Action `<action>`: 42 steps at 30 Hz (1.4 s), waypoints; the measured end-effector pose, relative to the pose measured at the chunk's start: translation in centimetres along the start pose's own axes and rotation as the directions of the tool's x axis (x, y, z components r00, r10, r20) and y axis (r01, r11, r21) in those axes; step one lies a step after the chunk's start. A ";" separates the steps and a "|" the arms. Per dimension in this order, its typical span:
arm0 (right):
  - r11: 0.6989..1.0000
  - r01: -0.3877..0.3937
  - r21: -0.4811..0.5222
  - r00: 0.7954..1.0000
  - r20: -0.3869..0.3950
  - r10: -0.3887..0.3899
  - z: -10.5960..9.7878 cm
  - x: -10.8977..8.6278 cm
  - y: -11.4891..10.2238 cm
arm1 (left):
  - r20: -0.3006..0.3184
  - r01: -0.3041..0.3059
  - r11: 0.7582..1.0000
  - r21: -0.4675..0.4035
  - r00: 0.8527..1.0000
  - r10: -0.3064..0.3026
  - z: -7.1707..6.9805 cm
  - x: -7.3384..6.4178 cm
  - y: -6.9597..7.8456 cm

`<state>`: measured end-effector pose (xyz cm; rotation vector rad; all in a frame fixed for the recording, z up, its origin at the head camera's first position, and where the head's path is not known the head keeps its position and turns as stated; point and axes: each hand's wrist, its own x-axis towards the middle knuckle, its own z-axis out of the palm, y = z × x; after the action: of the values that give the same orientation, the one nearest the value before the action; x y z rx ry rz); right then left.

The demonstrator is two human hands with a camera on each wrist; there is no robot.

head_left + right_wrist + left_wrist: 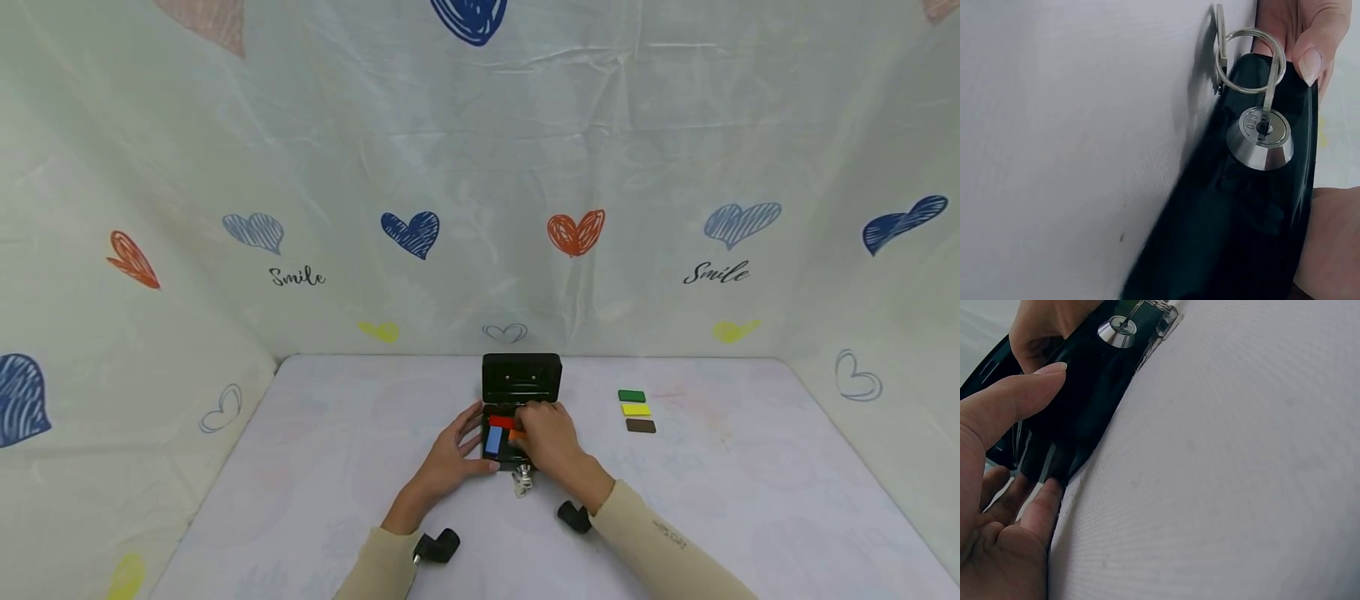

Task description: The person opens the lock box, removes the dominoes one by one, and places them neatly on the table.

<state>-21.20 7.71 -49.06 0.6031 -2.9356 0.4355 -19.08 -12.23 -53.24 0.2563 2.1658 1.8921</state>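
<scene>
A black cash box (488, 461) lies with its lid (521, 379) raised at the back. Inside it are a red block (502, 422), a blue block (493, 440) and an orange block (517, 435). My left hand (447, 458) holds the box at its left side, thumb at the front corner and fingers along the side wall. Reaching in from the right, my right hand (550, 435) has its fingers at the orange block and seems to pinch it; its fingertips are partly hidden. A key on a ring (1250, 60) sits in the silver lock (1261, 139) on the box's front.
To the right of the box lie a green block (632, 396), a yellow block (636, 410) and a brown block (641, 426) in a column on the white table (360, 408). A curtain (480, 167) printed with hearts hangs behind the table.
</scene>
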 end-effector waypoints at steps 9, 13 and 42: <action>1.000 0.007 0.022 1.000 -0.013 -0.007 -0.3 -0.6 0.3 | 0.006 0.023 1.000 0.001 1.000 -0.023 0.2 -0.1 -0.1; 0.998 0.041 0.037 0.997 -0.073 -0.038 -0.9 -1.3 0.7 | 0.002 0.018 1.000 0.002 1.000 -0.018 0.3 -0.3 0.0; 0.950 0.253 -0.183 0.925 -0.242 -0.293 -3.3 -5.8 7.9 | -0.024 0.007 1.000 -0.003 1.000 -0.008 0.3 -0.3 0.2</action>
<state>-18.90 17.76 -48.89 0.8459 -2.5505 0.2415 -18.73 -11.99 -53.01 0.2256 2.1758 1.9040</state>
